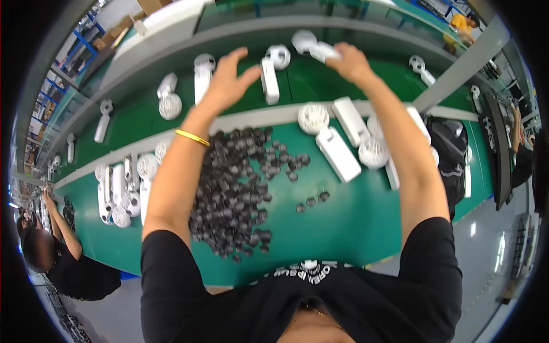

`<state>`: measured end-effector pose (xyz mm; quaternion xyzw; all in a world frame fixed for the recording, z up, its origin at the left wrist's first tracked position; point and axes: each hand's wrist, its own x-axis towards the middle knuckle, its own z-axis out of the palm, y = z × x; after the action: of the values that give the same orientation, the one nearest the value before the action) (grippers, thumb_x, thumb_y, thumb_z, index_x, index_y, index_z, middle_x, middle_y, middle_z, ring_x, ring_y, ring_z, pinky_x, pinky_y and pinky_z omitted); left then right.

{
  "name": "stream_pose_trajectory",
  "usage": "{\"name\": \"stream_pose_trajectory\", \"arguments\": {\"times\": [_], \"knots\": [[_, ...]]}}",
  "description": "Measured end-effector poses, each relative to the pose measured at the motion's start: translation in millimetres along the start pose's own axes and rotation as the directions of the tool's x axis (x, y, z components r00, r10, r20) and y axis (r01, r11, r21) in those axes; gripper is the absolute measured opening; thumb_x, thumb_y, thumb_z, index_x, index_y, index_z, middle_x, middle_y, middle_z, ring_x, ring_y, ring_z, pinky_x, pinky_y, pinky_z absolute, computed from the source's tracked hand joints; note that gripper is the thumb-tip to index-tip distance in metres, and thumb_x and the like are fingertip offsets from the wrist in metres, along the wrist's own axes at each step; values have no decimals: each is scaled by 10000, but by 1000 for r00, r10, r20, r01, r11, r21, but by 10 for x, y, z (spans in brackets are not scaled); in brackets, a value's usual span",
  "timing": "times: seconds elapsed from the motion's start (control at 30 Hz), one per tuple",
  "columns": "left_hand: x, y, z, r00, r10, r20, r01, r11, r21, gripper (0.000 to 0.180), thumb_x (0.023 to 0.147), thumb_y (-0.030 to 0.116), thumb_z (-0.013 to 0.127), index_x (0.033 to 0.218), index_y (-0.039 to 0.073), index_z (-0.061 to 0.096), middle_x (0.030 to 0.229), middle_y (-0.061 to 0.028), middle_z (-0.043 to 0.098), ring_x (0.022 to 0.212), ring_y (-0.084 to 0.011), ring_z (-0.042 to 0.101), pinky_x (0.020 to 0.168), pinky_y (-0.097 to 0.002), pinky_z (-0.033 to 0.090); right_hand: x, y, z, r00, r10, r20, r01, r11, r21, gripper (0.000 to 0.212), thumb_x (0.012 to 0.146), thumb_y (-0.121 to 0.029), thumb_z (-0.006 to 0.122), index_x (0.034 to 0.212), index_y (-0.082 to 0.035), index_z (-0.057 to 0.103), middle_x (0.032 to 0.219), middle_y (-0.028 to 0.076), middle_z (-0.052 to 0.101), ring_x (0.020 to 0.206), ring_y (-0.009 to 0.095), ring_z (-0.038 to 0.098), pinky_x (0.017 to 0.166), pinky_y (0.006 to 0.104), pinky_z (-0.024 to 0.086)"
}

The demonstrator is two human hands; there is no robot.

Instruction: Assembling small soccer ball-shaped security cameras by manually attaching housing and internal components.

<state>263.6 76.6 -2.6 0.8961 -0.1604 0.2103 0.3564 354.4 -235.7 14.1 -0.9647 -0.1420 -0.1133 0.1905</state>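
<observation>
Beyond the pile of black parts (227, 197), the right hand (352, 63) grips a white fan (321, 51) by its handle, apparently mid-transfer and calling next for a steady hold, while the left hand (227, 81) spreads open, empty.

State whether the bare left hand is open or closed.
Open: the bare left hand has thumb and fingers spread, gripping nothing, near a white handheld fan.

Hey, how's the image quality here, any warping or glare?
Head view: fisheye bending bows the grey rail into an arc, and the corners fall black; also in the head view, bright reflections streak the floor at right.
</observation>
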Motion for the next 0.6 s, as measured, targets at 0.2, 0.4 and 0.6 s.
{"name": "stream_pose_trajectory", "arguments": {"times": [0.2, 0.4, 0.6], "knots": [[-331, 1419, -850, 912, -189, 364, 319, 885, -338, 637, 942, 269, 583, 1462, 64, 276, 1458, -156, 351, 1358, -296, 329, 1002, -371, 408, -1114, -909, -1212, 857, -482, 181, 340, 794, 504, 501, 803, -183, 700, 1242, -16, 524, 1180, 157, 611, 1062, 309, 587, 944, 359, 449], [-1247, 1481, -727, 741, -135, 658, 571, 643, -510, 459, 891, 350, 611, 1152, -26, 583, 862, -66, 645, 699, -101, 635, 501, -228, 518, -1572, -863, -855, 465, -788, -404, 797, 173, 579, 525, 748, -184, 784, 1194, -19, 560, 1102, 122, 615, 976, 237, 605, 846, 321, 482], [-2029, 1258, -504, 831, -197, 520, 523, -39, -851, 483, 925, 296, 556, 1264, -39, 475, 1067, -145, 611, 890, -243, 644, 605, -334, 562, -2611, -1038, -476, 918, -391, -65, 378, 817, 436, 210, 805, -119, 718, 988, -31, 661, 936, 33, 660, 833, 144, 615, 706, 299, 493]]}}
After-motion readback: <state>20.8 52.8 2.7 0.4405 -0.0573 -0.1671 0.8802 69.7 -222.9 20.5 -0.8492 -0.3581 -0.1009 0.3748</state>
